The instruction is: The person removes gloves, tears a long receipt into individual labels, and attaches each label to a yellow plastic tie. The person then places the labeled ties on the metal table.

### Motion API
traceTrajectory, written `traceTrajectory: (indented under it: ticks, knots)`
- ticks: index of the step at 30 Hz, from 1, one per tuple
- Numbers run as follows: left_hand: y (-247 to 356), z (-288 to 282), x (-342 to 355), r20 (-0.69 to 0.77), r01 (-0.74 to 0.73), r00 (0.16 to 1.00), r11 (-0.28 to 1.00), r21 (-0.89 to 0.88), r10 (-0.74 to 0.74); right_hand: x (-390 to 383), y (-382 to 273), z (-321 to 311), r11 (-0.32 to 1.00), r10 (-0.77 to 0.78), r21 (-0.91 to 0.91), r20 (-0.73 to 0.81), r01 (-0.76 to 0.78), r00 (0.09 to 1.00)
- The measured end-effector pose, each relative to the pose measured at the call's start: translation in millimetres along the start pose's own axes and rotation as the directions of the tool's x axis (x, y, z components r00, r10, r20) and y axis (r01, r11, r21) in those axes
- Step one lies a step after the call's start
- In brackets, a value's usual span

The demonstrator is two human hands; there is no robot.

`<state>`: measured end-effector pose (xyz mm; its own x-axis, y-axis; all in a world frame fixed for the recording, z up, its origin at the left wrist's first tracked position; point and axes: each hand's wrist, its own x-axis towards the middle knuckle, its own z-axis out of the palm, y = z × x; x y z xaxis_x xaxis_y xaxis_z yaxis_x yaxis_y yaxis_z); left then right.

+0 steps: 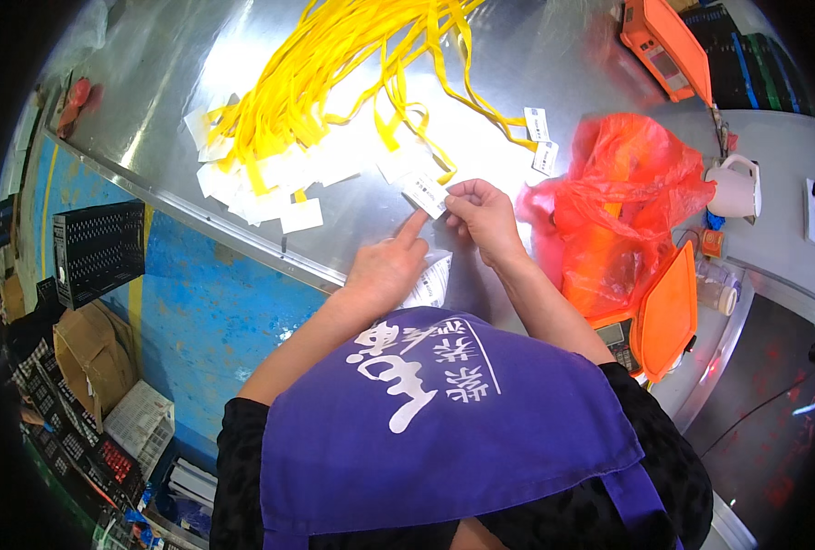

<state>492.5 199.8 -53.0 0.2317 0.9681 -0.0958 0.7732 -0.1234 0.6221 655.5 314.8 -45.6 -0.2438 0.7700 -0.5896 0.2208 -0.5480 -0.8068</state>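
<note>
My right hand pinches the edge of a small white printed label between thumb and fingertips. This label lies at the end of a yellow strap. My left hand is mostly curled, its index finger stretched to the label's lower edge; what its other fingers hold, if anything, is hidden. Beside that hand and partly behind the apron is a white sheet with print. Ahead spreads a big bundle of yellow straps, with many white tags at the near ends. Two more printed tags lie to the right.
A red plastic bag sits right of my hands, next to an orange scale. Another orange device stands at the far right, near a white mug. The metal table edge runs along the left; black crates stand beyond.
</note>
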Motion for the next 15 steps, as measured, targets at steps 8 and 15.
traceTrajectory:
  ticks: [8, 15]
  knots:
    - [0.0, 5.1, 0.0, 0.044, 0.004, 0.999, 0.996, 0.089, -0.007, 5.2, -4.1, 7.5, 0.987, 0.016, -0.156, -0.050, -0.023, 0.999]
    - [-2.4, 9.2, -1.1, 0.025, -0.013, 1.000, 0.995, 0.095, 0.011, 9.1, 2.4, 15.8, 0.948, -0.068, -0.316, -0.101, 0.033, 0.993]
